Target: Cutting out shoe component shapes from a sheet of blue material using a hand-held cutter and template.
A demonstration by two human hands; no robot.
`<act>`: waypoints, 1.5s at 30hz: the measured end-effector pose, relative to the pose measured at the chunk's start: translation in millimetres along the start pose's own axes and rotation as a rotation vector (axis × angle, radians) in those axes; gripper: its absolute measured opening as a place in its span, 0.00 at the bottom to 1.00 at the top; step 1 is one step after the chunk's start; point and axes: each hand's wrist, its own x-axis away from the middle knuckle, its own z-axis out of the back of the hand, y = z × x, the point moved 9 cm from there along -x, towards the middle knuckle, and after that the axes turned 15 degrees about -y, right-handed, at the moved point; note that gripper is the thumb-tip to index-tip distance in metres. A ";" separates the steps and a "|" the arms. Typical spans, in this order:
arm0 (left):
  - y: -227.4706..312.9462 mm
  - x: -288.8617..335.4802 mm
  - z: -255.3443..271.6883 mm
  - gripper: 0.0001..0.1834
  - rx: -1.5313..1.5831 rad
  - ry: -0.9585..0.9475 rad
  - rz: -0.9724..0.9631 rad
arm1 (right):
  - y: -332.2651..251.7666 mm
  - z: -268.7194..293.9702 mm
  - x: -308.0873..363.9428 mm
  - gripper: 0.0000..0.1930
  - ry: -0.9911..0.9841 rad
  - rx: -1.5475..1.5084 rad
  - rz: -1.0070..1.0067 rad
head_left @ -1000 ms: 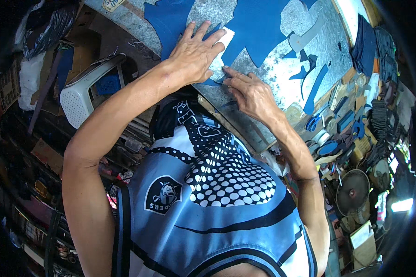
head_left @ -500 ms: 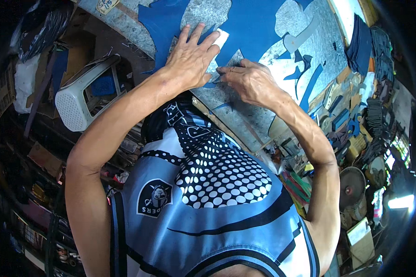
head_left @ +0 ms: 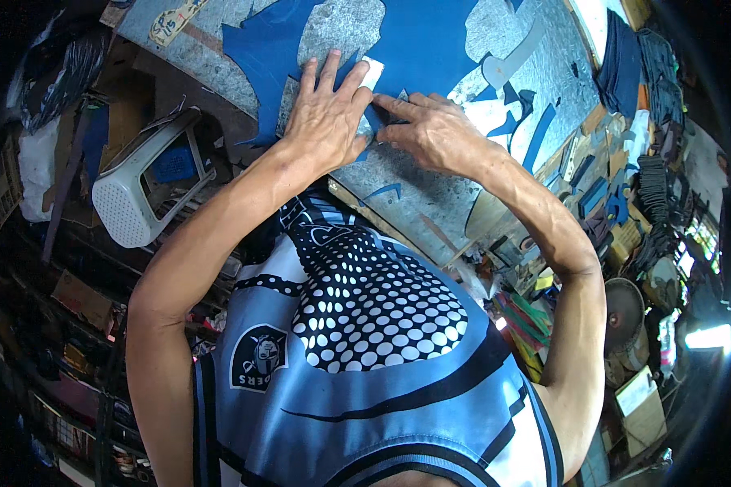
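A blue sheet of leather-like material [head_left: 426, 45] with cut-out gaps lies on a scratched grey metal-topped table [head_left: 443, 199]. My left hand [head_left: 325, 118] is spread flat, its fingers pressing on the sheet and on a small white pattern piece [head_left: 372, 74]. Close to its right, my right hand [head_left: 434, 134] is closed, with the index finger stretched toward the white piece. Whatever sits in those curled fingers is hidden. Blue offcuts [head_left: 539, 138] lie right of my right hand, near a grey curved flat piece [head_left: 508, 67]. A thin blue sliver [head_left: 383, 191] rests nearer the table's front edge.
A tan pattern piece [head_left: 170, 23] lies at the table's far left. On the left stands a white plastic stool [head_left: 126, 207]. Dark stacked pieces [head_left: 621, 65] and mixed scraps crowd the right side. A round fan-like object [head_left: 625, 312] is farther right.
My right hand has moved away from my body, its index fingertip now nearer the white piece. My left hand stays pressed on that piece. The whole view has shifted slightly.
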 end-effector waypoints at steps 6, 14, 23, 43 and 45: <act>2.0 0.1 -0.4 0.31 0.026 -0.013 -0.009 | -0.2 7.4 0.5 0.13 0.037 0.092 0.036; 1.6 0.8 -1.9 0.31 0.030 -0.011 -0.006 | 1.1 16.5 -4.9 0.10 0.045 0.136 0.083; 5.7 0.2 9.0 0.29 0.060 0.015 -0.058 | 18.0 26.6 13.6 0.13 -0.013 0.082 0.018; 7.0 3.1 9.0 0.36 -0.021 0.002 -0.028 | 40.1 48.3 2.3 0.12 0.565 -0.248 -0.230; 7.1 4.4 9.1 0.36 -0.024 0.007 -0.034 | 39.7 47.9 1.1 0.12 0.565 -0.248 -0.226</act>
